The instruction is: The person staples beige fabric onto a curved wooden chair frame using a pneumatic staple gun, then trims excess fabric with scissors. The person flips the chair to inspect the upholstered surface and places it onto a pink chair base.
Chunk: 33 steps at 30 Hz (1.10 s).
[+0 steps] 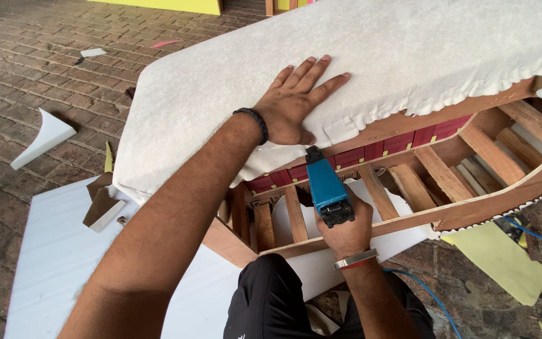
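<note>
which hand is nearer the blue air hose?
Right. The right hand grips the teal staple gun just above the blue air hose; the left hand lies flat on the white padding.

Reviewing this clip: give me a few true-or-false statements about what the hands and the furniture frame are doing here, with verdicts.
1. The left hand lies flat on the white padding. True.
2. The right hand holds a red hammer. False: it grips a teal staple gun.
3. The gun's nose points at the wooden frame just under the padding's edge. True.
4. The frame's inside is fully covered. False: bare wooden slats show.
5. The ground is brick paving. True.
6. The left wrist is bare. False: it wears a dark bracelet.
</note>
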Each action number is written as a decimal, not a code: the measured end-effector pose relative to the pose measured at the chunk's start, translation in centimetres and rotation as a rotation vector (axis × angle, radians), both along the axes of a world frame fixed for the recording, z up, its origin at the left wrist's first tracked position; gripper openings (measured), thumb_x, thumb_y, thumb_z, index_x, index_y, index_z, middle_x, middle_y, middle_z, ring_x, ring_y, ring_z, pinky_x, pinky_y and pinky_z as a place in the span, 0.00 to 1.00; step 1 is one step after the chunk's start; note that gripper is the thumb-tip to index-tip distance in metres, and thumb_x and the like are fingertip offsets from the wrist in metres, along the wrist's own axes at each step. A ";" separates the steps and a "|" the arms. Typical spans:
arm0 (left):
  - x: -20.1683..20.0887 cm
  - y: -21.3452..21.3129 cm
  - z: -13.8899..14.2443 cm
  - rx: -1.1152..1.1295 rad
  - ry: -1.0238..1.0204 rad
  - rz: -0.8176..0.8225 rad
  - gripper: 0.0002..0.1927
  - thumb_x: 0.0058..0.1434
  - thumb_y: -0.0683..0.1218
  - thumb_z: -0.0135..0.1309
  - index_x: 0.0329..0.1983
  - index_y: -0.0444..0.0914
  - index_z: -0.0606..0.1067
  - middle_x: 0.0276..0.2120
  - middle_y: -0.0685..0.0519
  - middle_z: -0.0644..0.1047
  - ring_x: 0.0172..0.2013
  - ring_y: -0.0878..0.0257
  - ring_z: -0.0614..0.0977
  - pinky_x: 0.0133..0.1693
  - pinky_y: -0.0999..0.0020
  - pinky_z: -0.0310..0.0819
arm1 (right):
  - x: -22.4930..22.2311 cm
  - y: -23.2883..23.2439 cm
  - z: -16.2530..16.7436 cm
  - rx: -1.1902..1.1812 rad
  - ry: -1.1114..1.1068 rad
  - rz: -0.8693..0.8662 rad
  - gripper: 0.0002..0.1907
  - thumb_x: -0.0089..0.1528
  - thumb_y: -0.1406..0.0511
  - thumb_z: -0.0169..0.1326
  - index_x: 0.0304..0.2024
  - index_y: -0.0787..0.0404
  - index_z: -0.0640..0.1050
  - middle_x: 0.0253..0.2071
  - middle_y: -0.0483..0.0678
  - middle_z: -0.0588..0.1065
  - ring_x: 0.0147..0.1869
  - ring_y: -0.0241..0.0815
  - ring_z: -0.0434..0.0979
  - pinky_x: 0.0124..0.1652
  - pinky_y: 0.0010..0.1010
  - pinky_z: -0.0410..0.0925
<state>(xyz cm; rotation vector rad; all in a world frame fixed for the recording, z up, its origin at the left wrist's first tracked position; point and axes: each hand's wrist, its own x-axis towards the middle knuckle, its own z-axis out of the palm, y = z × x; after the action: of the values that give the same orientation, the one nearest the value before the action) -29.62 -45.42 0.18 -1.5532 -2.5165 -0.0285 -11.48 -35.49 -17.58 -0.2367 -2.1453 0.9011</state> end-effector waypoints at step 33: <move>0.9 -9.7 -10.3 1.150 -0.360 -0.079 0.13 0.68 0.42 0.53 0.54 0.45 0.81 0.52 0.53 0.85 0.49 0.61 0.86 0.67 0.54 0.73 | -1.6 -2.4 1.5 0.052 0.025 -0.019 0.08 0.57 0.68 0.64 0.29 0.65 0.77 0.23 0.51 0.78 0.27 0.43 0.82 0.29 0.34 0.74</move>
<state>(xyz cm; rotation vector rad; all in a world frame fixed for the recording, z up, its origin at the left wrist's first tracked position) -28.74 -55.17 -10.13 -1.1386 -1.9094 -1.5474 -13.04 -37.91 -16.06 -0.2184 -2.1374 0.8318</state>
